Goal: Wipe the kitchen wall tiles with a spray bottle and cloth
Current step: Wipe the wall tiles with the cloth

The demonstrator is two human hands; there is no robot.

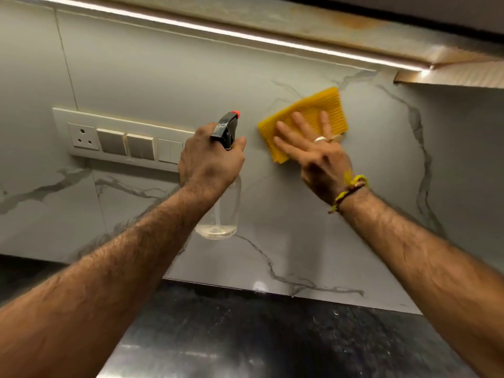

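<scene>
My left hand (pixel 211 156) grips the black trigger head of a clear spray bottle (pixel 221 214), whose red nozzle tip points at the wall; a little liquid sits at the bottle's bottom. My right hand (pixel 311 151) lies flat, fingers spread, pressing a folded yellow cloth (pixel 324 105) against the grey marble-veined wall tiles (pixel 272 214). The cloth sits just right of the nozzle. A ring and a yellow thread band are on the right hand and wrist.
A white switch panel (pixel 114 137) with a socket and several switches is on the wall left of the bottle. A lit strip (pixel 218 31) runs under the upper cabinet. A dark speckled countertop (pixel 272 336) lies below the tiles.
</scene>
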